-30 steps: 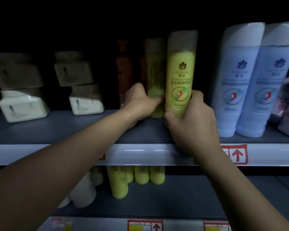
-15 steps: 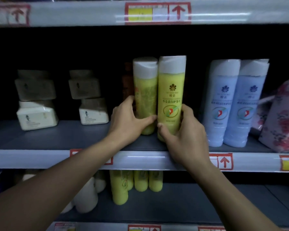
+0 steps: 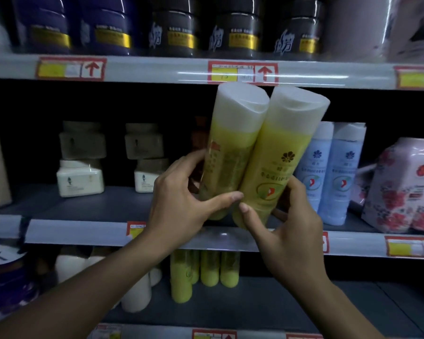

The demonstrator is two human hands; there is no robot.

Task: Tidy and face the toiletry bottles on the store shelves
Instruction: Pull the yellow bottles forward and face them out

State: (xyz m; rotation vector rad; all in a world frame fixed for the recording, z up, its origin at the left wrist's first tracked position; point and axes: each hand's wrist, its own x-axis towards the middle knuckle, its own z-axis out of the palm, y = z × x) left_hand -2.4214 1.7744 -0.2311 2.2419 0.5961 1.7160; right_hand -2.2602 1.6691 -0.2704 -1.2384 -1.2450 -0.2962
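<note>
Two tall yellow bottles with white caps lean side by side, tops tilted toward me, at the front of the middle shelf [image 3: 83, 204]. My left hand [image 3: 181, 199] grips the left yellow bottle [image 3: 233, 148], whose printed back faces out. My right hand [image 3: 287, 231] holds the right yellow bottle [image 3: 284, 152] near its base, flower logo facing me. The two bottles touch along their sides. Their bases sit at or just above the shelf's front edge, hidden by my fingers.
Two pale blue bottles [image 3: 333, 172] stand just right of the yellow ones, then a floral pack [image 3: 402, 187]. White and beige jars [image 3: 80, 177] sit stacked at left. Dark tubs [image 3: 174, 28] fill the top shelf. More yellow bottles [image 3: 206, 270] stand on the shelf below.
Both yellow bottles have been pulled forward and tipped toward me. The view has swung upward, so the top shelf now shows.
</note>
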